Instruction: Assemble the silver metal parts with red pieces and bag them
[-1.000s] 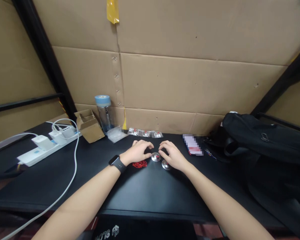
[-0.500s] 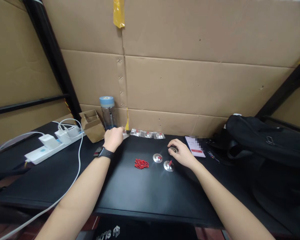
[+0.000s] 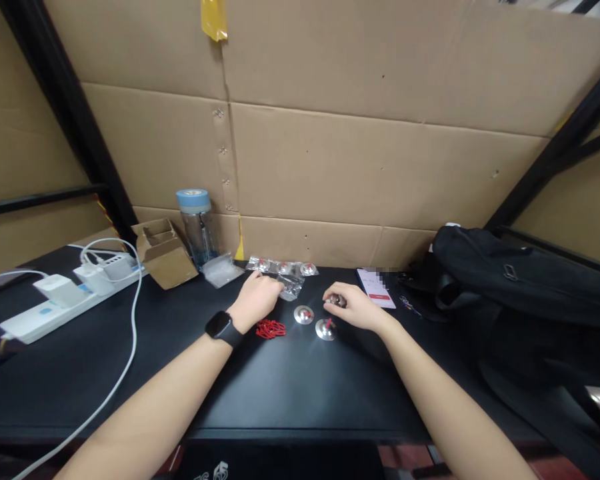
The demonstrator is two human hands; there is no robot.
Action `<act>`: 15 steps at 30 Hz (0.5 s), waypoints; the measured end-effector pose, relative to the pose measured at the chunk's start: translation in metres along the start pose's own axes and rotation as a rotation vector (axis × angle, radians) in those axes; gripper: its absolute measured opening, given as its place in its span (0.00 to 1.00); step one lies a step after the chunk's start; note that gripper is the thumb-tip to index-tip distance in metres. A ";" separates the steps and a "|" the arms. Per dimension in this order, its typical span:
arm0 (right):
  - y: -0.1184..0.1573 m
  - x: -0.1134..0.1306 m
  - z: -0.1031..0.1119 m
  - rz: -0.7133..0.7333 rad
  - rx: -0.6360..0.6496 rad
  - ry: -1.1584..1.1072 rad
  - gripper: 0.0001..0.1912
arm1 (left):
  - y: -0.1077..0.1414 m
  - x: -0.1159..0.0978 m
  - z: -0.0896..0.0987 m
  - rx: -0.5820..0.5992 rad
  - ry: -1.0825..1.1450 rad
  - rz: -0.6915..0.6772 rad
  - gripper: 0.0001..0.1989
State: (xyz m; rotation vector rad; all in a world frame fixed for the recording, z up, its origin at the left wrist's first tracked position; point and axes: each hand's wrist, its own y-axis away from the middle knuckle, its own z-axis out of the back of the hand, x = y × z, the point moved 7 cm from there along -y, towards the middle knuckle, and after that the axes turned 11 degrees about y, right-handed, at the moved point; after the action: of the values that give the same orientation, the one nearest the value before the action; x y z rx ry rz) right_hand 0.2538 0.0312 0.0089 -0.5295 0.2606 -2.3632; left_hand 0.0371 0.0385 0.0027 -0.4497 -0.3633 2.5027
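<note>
My left hand (image 3: 257,297), with a black smartwatch on the wrist, is closed on a clear plastic bag (image 3: 293,288) in front of the row of wrapped cymbals (image 3: 283,267). My right hand (image 3: 353,305) curls its thumb and fingers around a small metal finger cymbal (image 3: 337,300), partly hidden by the fingers. Between the hands lie two shiny finger cymbals, one a silver cymbal (image 3: 303,316) and one nearer cymbal (image 3: 324,331), each with a red loop on top. A heap of red loops (image 3: 270,329) sits beside my left wrist.
At the left are a power strip (image 3: 27,327) with a white cable, an open cardboard box (image 3: 167,263), a blue-lidded bottle (image 3: 197,230) and another clear plastic bag (image 3: 221,271). A phone (image 3: 375,288) and a black backpack (image 3: 510,287) lie at the right.
My left hand has moved right and nearer, bringing a clear plastic bag in front of the wrapped row. The right hand stays around its cymbal, which shows more now. The view has shifted slightly right.
</note>
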 end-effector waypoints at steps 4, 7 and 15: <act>0.008 0.012 -0.013 0.022 0.314 -0.136 0.18 | 0.006 -0.009 -0.008 0.020 -0.049 -0.069 0.15; 0.011 0.017 -0.018 0.032 0.384 -0.126 0.15 | 0.008 -0.031 -0.002 -0.014 0.031 -0.208 0.22; 0.008 0.013 -0.018 0.033 0.284 0.135 0.07 | 0.009 -0.072 -0.018 0.068 0.072 -0.411 0.09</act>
State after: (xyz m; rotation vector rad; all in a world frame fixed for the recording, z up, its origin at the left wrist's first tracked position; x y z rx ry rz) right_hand 0.2417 0.0168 -0.0060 -0.2293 -0.0075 -2.3540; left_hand 0.0958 -0.0073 0.0004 -0.3920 -0.3059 2.0871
